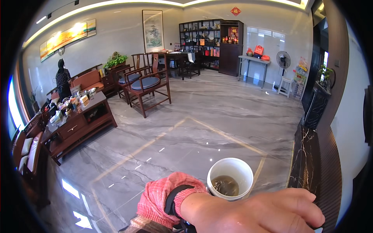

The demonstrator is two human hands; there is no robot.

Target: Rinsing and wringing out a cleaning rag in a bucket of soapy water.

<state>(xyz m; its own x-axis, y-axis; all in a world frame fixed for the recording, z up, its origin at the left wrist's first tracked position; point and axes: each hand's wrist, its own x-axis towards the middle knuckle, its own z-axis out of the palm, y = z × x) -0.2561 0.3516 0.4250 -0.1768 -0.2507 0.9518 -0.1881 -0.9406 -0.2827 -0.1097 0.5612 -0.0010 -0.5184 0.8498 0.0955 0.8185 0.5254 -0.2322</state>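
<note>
My left hand [259, 208] stretches across the lower right of the view, back upward and fingers bent. A pink checked sleeve cuff [166, 195] and a black band [174, 199] circle its wrist. The palm side is hidden, so I cannot see whether it grips anything; a small pale edge shows below the fingers. Just beyond the wrist is a white plastic bucket [246, 166], its lower part covered by my arm. Murky brownish water [225, 185] lies in its bottom. My right hand is out of view.
Glossy grey marble-look floor [180, 139] spreads ahead. On the left are a wooden coffee table [75, 128] loaded with items and a standing person [62, 80]. Wooden armchairs [145, 84] are beyond it. A folding table [253, 59] and a fan [283, 60] are by the far wall.
</note>
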